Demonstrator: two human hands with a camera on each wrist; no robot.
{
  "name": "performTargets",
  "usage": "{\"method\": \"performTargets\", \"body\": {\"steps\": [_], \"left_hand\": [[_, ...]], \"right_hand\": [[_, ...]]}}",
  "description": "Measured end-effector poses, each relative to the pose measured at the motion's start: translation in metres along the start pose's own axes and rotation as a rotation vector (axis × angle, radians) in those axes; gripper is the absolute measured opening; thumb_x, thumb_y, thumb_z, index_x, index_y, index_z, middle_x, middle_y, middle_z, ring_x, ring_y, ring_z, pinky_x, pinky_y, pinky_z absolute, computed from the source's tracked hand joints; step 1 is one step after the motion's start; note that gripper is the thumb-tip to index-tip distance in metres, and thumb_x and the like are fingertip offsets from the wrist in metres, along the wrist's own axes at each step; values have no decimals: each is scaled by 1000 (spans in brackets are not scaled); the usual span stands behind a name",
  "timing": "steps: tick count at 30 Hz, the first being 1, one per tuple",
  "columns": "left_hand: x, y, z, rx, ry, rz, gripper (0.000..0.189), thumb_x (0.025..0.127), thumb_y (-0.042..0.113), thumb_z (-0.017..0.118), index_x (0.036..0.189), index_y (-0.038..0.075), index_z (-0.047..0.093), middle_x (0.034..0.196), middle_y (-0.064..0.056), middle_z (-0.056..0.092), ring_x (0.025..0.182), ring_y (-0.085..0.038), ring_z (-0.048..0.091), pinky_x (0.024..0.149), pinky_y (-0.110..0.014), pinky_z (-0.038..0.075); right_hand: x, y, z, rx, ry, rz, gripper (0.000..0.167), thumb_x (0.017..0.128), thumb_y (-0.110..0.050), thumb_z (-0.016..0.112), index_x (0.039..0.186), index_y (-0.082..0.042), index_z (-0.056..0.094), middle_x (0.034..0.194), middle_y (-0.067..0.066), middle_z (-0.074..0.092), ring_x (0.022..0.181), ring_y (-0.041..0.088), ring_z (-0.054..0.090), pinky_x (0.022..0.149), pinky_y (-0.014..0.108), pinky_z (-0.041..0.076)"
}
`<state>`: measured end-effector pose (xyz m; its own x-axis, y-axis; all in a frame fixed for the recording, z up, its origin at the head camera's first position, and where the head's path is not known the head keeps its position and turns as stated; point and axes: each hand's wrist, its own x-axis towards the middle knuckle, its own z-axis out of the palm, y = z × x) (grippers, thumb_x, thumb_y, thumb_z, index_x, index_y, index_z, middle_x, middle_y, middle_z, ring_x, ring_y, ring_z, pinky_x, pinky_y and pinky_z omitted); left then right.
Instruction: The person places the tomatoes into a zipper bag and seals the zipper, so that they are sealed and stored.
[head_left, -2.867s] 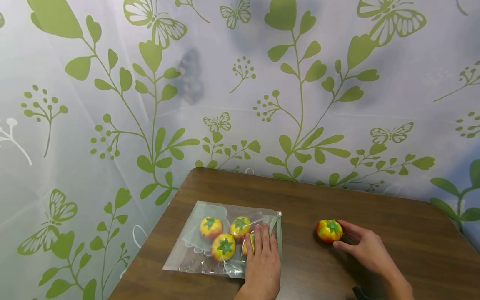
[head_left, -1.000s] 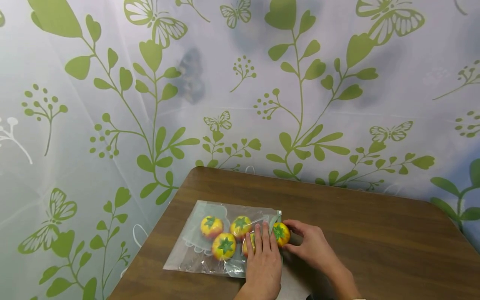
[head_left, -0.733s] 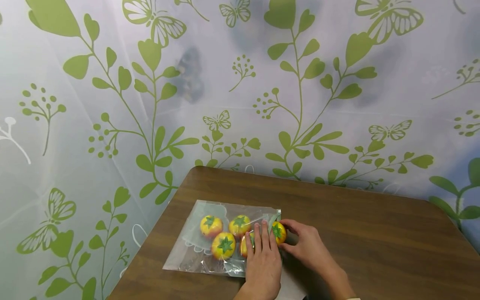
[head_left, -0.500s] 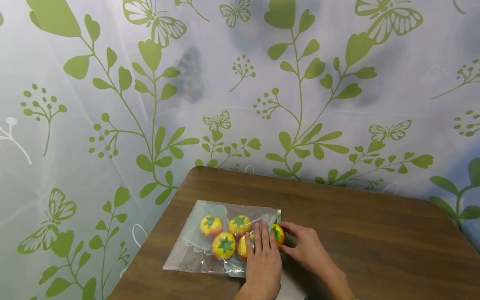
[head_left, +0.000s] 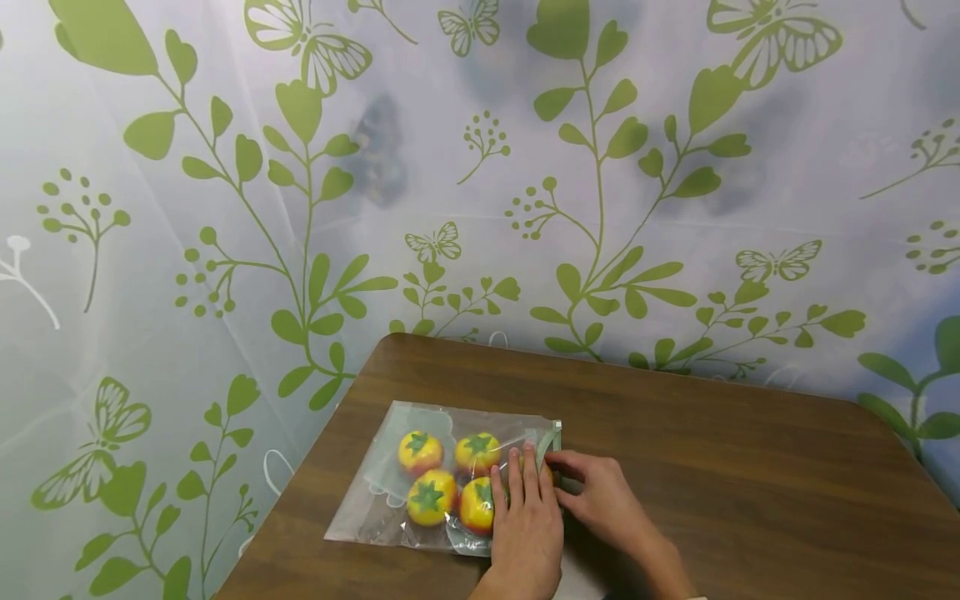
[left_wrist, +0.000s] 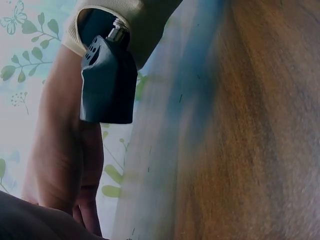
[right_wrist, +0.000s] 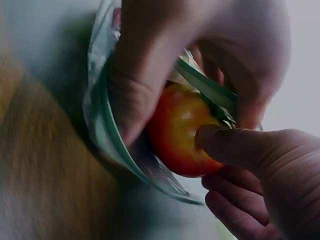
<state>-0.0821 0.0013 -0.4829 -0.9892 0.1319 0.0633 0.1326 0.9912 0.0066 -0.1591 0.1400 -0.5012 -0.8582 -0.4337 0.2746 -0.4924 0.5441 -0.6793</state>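
Observation:
A clear zip bag [head_left: 360,517] with a green mouth edge lies on the table, with several yellow-red tomatoes [head_left: 420,452] in it. My left hand [head_left: 527,525] lies over its mouth end, fingers extended. In the right wrist view, that hand's thumb [right_wrist: 131,107] is inside the mouth and its fingers are outside, gripping the upper layer. My right hand [head_left: 603,500] pinches another tomato [right_wrist: 180,132] between thumb and fingers; it sits within the open mouth. From the head, my hands hide most of this tomato. The left wrist view shows the right forearm [left_wrist: 60,115], not the bag.
The brown wooden table [head_left: 787,475] stretches to the right of the bag. Behind it hangs a pale curtain [head_left: 480,208] printed with green leaves and butterflies. A small black device [left_wrist: 107,85] sits at the right wrist, by a light sleeve cuff [left_wrist: 145,25].
My right hand has carried the tomato leftward from the table into the bag's mouth. The nearer tomatoes inside have shifted left and toward me. My left hand has stayed in place.

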Motion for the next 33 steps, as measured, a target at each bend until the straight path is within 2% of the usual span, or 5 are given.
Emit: {"method": "performTargets", "body": {"steps": [12,18,22,28,33], "left_hand": [[-2,-1,-1,-21,28,-14,67,108,19,64,167,0,39,179,-24,28,166,-41,30,129,-63,33],[-1,-1,-1,-9,23,-17,73,104,23,72,166,2,40,179,-23,29,166,-41,30,129,-62,33],[-2,-2,-1,5,18,-8,94,91,33,87,167,4,41,179,-22,29,166,-42,29,128,-63,33],[-5,-6,-9,-156,56,43,107,87,52,90,170,9,38,179,-24,27,166,-47,27,126,-68,33],[-6,-18,-30,-277,95,110,111,89,57,87,170,2,34,177,-28,29,164,-50,31,125,-68,36]], "right_hand": [[9,-9,30,80,68,165,34,82,-9,92,114,-18,85,110,-6,84,104,10,76,98,37,62],[2,-5,24,153,77,156,47,81,-5,93,126,-4,80,120,9,83,109,26,81,94,38,65],[-8,-3,15,175,91,132,44,87,-3,91,128,-7,79,126,9,81,115,29,80,94,37,65],[-30,-3,-3,139,135,132,38,91,-12,90,127,-12,79,125,5,82,114,27,80,95,37,64],[-48,-11,-19,101,176,184,38,92,-16,90,128,-12,79,122,3,83,112,22,81,93,31,64]]}}
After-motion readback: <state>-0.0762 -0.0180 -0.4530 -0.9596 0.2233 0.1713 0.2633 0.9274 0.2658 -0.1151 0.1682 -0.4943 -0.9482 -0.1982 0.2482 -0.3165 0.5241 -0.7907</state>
